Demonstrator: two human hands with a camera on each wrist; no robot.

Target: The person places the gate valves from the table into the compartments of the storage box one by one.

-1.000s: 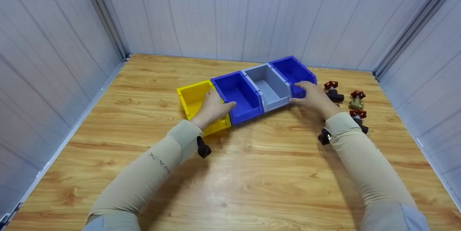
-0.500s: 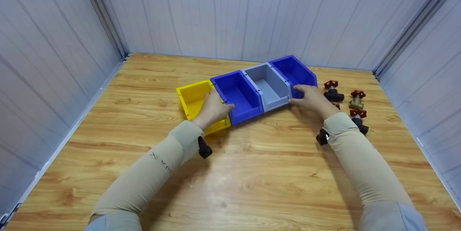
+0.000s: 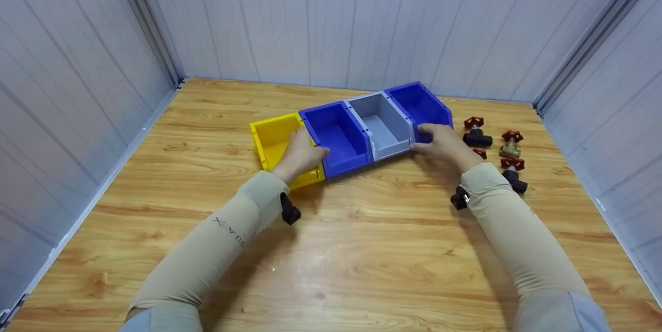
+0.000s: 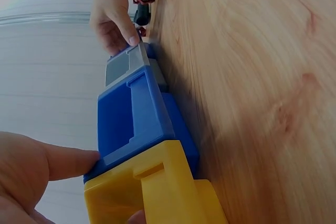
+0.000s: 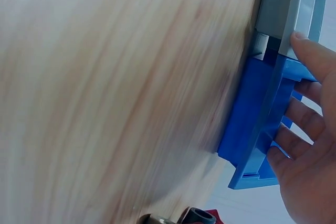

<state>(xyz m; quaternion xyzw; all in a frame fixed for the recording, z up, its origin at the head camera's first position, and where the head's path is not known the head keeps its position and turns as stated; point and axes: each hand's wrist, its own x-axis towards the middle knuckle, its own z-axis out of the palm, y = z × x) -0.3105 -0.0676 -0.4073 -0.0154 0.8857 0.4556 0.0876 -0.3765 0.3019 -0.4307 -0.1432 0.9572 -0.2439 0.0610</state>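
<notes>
A joined row of plastic storage bins runs slantwise across the wooden table: a yellow bin [image 3: 269, 135], a blue bin [image 3: 336, 159], a grey bin [image 3: 384, 133] and another blue bin [image 3: 414, 99]. My left hand [image 3: 300, 156] pinches the adjoining walls of the yellow bin and its blue neighbour. Its thumb [image 4: 71, 162] lies on the blue side, and a fingertip shows inside the yellow bin. With my right hand [image 3: 442, 143] I pinch the wall between the grey bin and the far blue bin. The right thumb [image 5: 312, 53] presses on the grey edge; the other fingers reach into the blue bin.
Several valves with red handwheels lie right of the row, among them a black-bodied valve [image 3: 477, 135], a brass valve [image 3: 511, 146] and another black valve [image 3: 513, 177]. One is partly hidden by the right wrist. Pale panel walls [image 3: 331, 21] enclose the table's back and sides.
Both hands have shifted the row of bins slightly to the left, keeping the same hold. The valves lie as before.
</notes>
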